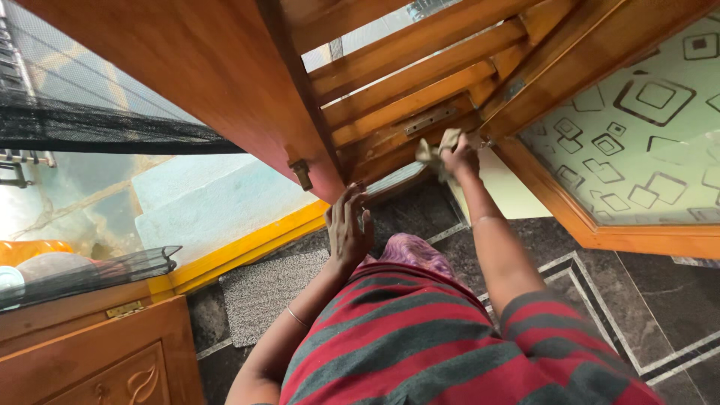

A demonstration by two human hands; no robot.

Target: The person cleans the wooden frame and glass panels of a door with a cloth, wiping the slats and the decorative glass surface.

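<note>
Head view: my right hand [459, 156] grips a crumpled beige cloth [436, 152] against the wooden door frame [420, 120] at one o'clock; my left hand [347, 229], fingers spread, braces the door edge, farther away.

soft daylight comes through the glass [637, 112] right of the right hand [459, 156]; sharp centre, edges bent by wide-angle distortion.

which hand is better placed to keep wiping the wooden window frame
Right. The right hand already grips the cloth against the frame; the left hand is lower, flat by the shutter edge, without cloth.
</note>
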